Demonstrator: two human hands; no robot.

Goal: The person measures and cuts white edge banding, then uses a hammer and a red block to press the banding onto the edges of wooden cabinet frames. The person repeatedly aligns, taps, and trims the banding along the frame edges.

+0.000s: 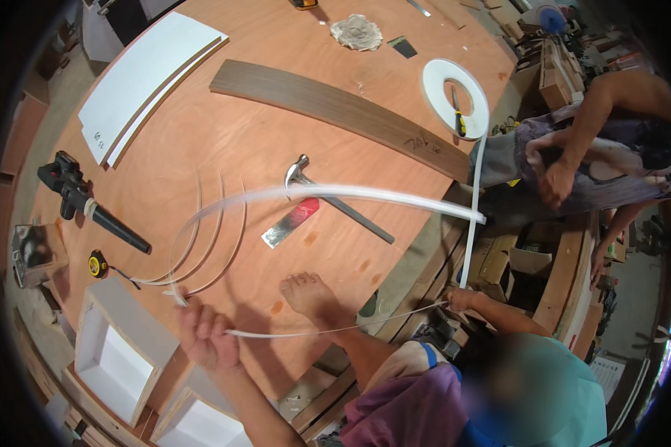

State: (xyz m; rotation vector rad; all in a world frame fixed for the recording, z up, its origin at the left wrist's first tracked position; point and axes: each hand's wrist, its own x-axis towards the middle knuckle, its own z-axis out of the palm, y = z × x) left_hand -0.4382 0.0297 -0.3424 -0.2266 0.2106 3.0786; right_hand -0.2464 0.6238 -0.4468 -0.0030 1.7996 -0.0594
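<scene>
My left hand (209, 335) comes up from the lower edge with fingers curled round a thin white strip (268, 335) of edging. From there the strip runs right to my right hand (466, 299), whose fingers are closed on it. A wider white strip (365, 192), smeared by motion, arches over the table from near my left fingertips toward the right. Another white band (471, 246) hangs from the white roll (435, 74) down to my right hand. Below the arch lie a claw hammer (343, 212) and a red and silver flat piece (291, 221).
The plywood table (335, 261) bears a curved brown board (328, 100), white curved panels (145, 71), a black blower (89, 205) and a tape measure (98, 264). White-lined trays (115, 361) stand lower left. A bare foot (306, 294) rests on the tabletop. Another person (589, 164) stands at right.
</scene>
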